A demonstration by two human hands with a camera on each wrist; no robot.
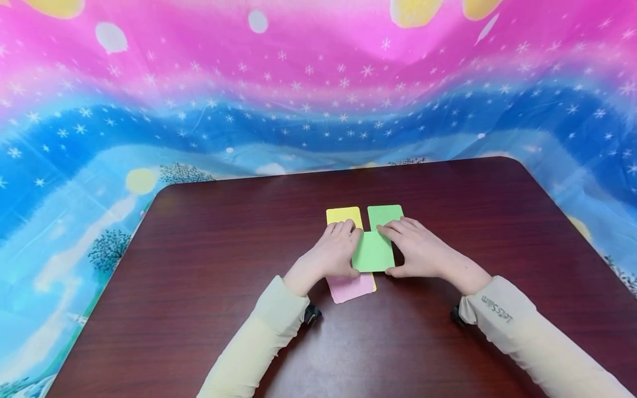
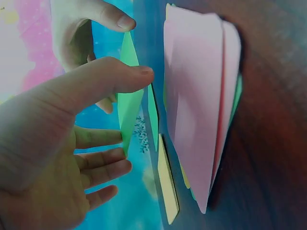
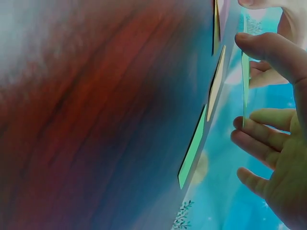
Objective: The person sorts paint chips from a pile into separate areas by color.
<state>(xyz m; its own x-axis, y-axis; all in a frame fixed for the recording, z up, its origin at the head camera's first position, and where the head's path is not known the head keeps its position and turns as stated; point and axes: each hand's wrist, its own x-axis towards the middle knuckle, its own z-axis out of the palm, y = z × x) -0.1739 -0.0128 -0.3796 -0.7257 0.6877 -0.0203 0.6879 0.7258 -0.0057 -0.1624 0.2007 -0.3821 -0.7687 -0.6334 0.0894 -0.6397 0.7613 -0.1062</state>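
Observation:
Both hands hold a square green card (image 1: 373, 252) by its opposite sides, lifted off the table. My left hand (image 1: 338, 251) pinches its left side between thumb and fingers. On the other side, my right hand (image 1: 422, 250) grips it the same way, thumb (image 3: 256, 45) at the near edge and fingertips at the far one. Beyond the hands lie a yellow card (image 1: 343, 214) and, to its right, another green card (image 1: 385, 214). Below the left hand is a loose pile with a pink card (image 1: 350, 288) on top; yellow and green edges stick out beneath it (image 2: 196, 91).
The cards lie on a dark reddish-brown wooden table (image 1: 239, 232) with rounded back corners. A pink and blue patterned cloth (image 1: 308, 72) hangs behind it and along its sides. Light sleeves cover the arms, with a black band at each wrist.

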